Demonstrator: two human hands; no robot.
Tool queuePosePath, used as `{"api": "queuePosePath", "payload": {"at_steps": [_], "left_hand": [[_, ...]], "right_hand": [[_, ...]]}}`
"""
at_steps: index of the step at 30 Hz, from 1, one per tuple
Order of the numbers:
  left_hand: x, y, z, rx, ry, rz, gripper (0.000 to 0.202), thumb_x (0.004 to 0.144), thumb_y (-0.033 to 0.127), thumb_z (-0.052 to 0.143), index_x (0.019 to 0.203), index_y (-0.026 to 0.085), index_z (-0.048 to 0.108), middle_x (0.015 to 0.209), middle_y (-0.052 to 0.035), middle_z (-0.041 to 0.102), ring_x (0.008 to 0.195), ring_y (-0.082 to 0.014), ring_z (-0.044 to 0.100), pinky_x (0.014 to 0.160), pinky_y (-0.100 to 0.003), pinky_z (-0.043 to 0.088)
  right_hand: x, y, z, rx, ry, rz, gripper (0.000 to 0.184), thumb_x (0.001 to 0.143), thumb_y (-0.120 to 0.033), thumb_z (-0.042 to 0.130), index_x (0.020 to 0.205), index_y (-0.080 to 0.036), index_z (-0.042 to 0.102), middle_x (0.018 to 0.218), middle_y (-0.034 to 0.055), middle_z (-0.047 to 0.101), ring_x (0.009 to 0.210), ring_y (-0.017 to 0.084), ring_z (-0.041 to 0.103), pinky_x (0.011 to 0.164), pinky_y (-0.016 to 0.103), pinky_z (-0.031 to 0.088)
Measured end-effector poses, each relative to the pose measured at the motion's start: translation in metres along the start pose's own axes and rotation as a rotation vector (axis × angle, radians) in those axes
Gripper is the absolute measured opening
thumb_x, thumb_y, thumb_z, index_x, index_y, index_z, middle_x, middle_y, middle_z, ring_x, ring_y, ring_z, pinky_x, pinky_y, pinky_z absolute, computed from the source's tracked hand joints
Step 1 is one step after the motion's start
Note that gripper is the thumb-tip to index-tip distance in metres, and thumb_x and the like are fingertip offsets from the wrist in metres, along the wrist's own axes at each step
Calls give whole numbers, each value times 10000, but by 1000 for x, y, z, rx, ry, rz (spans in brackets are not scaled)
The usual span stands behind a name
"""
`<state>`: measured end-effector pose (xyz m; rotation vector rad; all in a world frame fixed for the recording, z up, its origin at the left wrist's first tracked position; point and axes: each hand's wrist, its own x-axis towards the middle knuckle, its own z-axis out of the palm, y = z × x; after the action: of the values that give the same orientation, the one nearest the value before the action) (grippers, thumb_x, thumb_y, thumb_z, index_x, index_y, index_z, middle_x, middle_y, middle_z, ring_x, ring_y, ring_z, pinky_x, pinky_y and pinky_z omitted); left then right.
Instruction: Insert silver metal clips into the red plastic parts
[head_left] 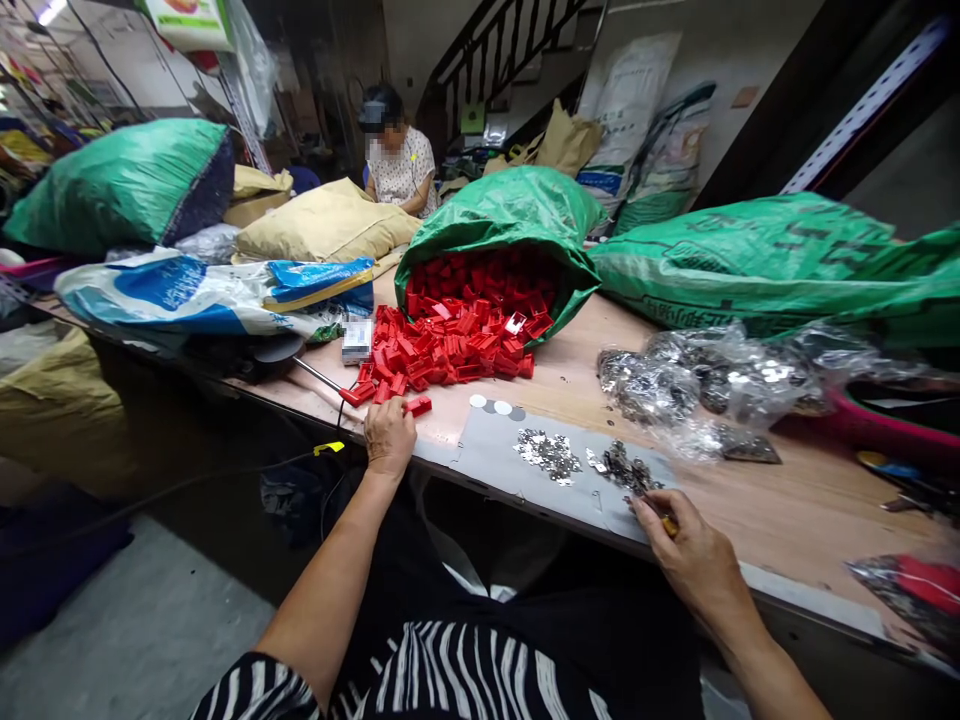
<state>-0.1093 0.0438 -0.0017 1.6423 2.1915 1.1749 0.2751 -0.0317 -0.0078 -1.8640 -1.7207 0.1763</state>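
Observation:
My left hand (pixel 390 437) is at the table's near edge, fingers curled round a small red plastic part (pixel 419 405) that sticks out beside them; the fingertips are partly hidden. Behind it, a heap of similar red parts (pixel 457 340) spills from the mouth of a green woven sack (pixel 510 205). My right hand (pixel 686 545) is closed on a small tool with a yellow handle (pixel 670 525), mostly covered by the fingers. Just beyond it, dark metal pieces (pixel 626 467) lie on a grey mat (pixel 487 455), beside a pile of shiny flat metal pieces (pixel 547 455).
Clear plastic bags of metal pieces (pixel 675 380) lie at right, near a pink tray (pixel 892 425). Another green sack (pixel 772 255) lies behind them. A blue and white bag (pixel 187 295) and a tan sack (pixel 330 222) stand left. Another person (pixel 401 160) sits across the table.

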Motion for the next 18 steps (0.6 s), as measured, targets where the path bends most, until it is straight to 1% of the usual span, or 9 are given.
{"api": "queuePosePath", "payload": {"at_steps": [3,5,8,10,11,13,14,16,18], "left_hand": [[-12,12,1,-169,-70,-3,162,771,129,529,883,200,622,884,-76,643,927,-259,605,914,-420,442],[-23,22,1,-305,-132,-16,158,785,168,516,895,201,624,856,-41,633,798,-202,642,806,-359,512],[-41,37,1,-502,-223,-51,185,808,219,480,903,181,634,893,-25,604,643,-127,656,622,-266,556],[-53,47,1,-592,-271,-62,176,794,233,503,861,168,652,943,-31,585,615,-106,654,566,-238,561],[-58,52,0,-635,-287,-70,162,780,233,525,835,166,662,967,-35,581,610,-100,650,553,-231,563],[-67,60,-2,-752,-324,-111,121,738,215,584,794,167,680,977,-36,598,593,-90,635,543,-222,563],[-71,64,-3,-800,-352,-142,110,721,201,606,791,172,687,936,-29,620,578,-89,626,543,-219,559],[-78,72,-6,-860,-440,-225,125,708,185,634,818,178,693,787,-10,657,553,-101,621,554,-220,547],[-84,78,-10,-901,-538,-300,138,712,198,654,843,172,689,692,-2,672,572,-125,636,586,-235,538]], "right_hand": [[0,-7,0,156,-32,23,352,795,-556,514,841,-222,617,777,67,701,686,222,661,589,291,468],[-1,-15,1,314,-82,35,369,789,-557,544,851,-202,625,780,65,691,693,202,644,597,280,477],[-4,-36,5,552,-192,53,368,781,-535,594,865,-178,625,753,48,667,597,151,574,511,248,440],[-7,-53,6,658,-279,64,357,790,-514,606,882,-170,631,710,30,648,505,118,497,446,237,386],[-9,-62,7,683,-319,59,353,799,-503,606,901,-167,638,708,29,646,490,112,479,437,237,374],[-13,-78,9,701,-350,13,337,820,-480,597,932,-165,649,780,46,668,532,121,508,469,242,400],[-15,-85,9,696,-358,-18,321,834,-467,587,936,-169,651,813,50,676,572,132,536,503,247,423],[-17,-98,10,666,-352,-88,272,860,-434,568,921,-180,646,845,50,682,675,157,587,599,258,465],[-19,-107,11,616,-323,-161,222,875,-396,559,905,-189,634,845,46,684,742,171,611,670,263,477]]}}
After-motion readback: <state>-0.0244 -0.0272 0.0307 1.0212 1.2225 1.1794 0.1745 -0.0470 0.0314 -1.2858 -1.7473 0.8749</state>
